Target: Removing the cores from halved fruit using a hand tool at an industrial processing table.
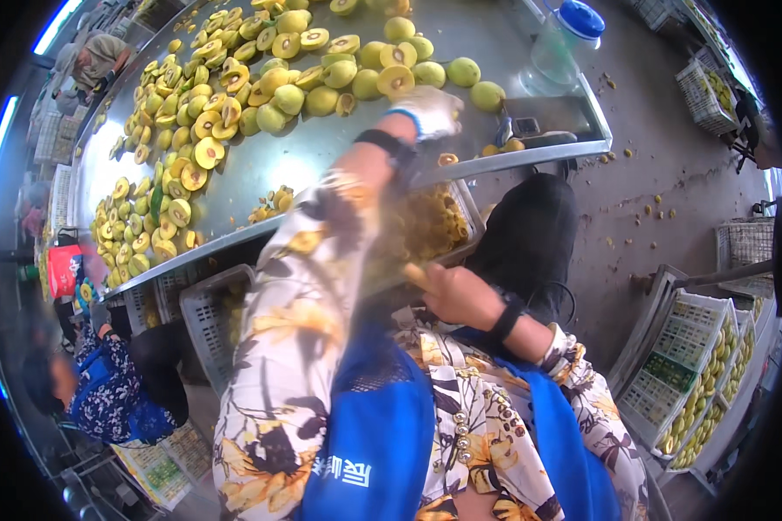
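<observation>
My left hand (427,113), in a white glove, reaches over the metal table (278,174) beside whole green fruit (487,95) and halved fruit (395,80); its fingers are curled, and whatever they hold is hidden. My right hand (456,293) is low by my lap, fingers closed round something yellowish that I cannot make out. Below the table edge, partly behind my left arm, a white crate (473,213) holds yellow pieces.
A blue-lidded jug (560,56) and a dark tray (552,117) are at the table's right. Co-workers sit at lower left (122,391) and upper left (100,61). Crates of fruit (686,373) stand at right; another crate (204,321) is at my left.
</observation>
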Motion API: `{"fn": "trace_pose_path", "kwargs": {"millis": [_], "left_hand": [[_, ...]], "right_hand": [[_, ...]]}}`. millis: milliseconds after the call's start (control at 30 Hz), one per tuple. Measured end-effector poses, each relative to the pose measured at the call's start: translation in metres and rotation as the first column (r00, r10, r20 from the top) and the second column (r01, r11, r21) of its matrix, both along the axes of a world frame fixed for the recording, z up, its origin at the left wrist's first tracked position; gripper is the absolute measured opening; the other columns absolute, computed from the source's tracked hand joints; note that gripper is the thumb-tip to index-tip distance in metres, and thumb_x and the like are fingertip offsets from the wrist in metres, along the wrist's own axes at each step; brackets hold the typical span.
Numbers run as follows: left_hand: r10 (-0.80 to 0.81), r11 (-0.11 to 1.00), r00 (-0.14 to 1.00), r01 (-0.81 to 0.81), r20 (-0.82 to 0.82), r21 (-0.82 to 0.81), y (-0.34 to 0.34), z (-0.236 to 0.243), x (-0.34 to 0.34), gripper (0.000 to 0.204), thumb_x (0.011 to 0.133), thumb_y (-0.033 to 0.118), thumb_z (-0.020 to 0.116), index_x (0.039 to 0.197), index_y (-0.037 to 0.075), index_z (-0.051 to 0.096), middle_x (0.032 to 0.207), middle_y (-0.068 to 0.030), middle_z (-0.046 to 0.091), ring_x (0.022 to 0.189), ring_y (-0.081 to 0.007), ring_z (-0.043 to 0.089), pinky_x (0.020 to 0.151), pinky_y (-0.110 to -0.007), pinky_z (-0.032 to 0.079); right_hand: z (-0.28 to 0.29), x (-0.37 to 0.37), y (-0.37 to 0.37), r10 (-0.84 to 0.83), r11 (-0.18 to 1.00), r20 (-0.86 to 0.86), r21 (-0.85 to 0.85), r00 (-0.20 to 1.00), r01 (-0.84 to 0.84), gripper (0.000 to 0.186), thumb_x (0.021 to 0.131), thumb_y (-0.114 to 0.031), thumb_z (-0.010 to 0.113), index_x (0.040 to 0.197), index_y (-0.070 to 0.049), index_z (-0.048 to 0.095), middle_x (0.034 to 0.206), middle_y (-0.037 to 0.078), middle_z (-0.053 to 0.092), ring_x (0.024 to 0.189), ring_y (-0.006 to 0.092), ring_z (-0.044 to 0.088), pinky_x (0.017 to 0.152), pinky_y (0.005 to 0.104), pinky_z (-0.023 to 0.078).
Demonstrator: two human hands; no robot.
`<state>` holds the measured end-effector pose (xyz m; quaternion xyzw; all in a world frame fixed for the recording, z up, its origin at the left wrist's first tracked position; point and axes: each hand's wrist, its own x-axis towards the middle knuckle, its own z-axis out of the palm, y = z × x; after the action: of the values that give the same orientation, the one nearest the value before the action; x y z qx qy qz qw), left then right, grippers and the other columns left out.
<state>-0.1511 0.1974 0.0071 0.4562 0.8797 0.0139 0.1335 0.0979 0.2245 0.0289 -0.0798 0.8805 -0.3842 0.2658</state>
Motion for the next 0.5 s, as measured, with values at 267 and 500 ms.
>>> {"fn": "trace_pose_path", "kwargs": {"millis": [267,500], "left_hand": [[0.204,0.91,0.978,-0.176,-0.038,0.375,-0.118,0.038,0.094,0.055,0.075,0.03,0.064,0.122,0.008,0.047,0.119,-0.0149,0.05,0.103,-0.0281,0.053,0.086,-0.034,0.045],[0.229,0.335,0.669,-0.736,0.707,0.588,-0.154,0.01,0.158,0.062,0.078,0.028,0.062,0.13,0.008,0.036,0.134,-0.017,0.035,0.122,-0.0312,0.037,0.1,-0.034,0.033]], "right_hand": [[0.001,-0.046,0.01,-0.663,0.562,0.081,-0.603,0.744,0.566,0.029,0.083,-0.024,0.058,0.096,0.0,0.053,0.063,0.003,0.055,0.049,0.0098,0.051,0.044,0.025,0.042],[-0.015,-0.056,-0.034,-0.446,0.362,0.385,-0.748,0.808,0.556,0.024,0.09,-0.024,0.05,0.102,-0.004,0.047,0.057,-0.002,0.044,0.035,0.0058,0.037,0.032,0.0198,0.029]]}}
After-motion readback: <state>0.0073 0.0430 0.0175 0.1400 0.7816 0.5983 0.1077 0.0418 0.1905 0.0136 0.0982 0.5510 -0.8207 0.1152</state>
